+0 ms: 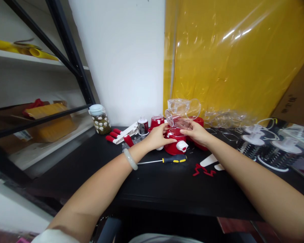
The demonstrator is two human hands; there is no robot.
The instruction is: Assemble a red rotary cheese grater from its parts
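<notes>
A red base (174,145) with a white knob (181,146) on its front stands on the black table, slightly right of the middle. My left hand (159,136) grips its upper left side, thumb across the front and fingers behind. Above the base, a clear plastic housing (178,107) with a round tube opening is tilted, its opening facing left. My right hand (195,133) closes on the lower right of this housing, fingers partly behind the clear plastic. Whether housing and base are joined cannot be made out. In front lies a screwdriver (174,159) with a dark blue and yellow handle.
Left of my hands are a grater drum (143,126), red-and-white handles (124,133) and a patterned jar (100,119). Larger grater drums (280,152) stand at right. Small red pieces (204,170) lie near white strips (209,160). Clear plastic parts (223,118) pile against the yellow wall.
</notes>
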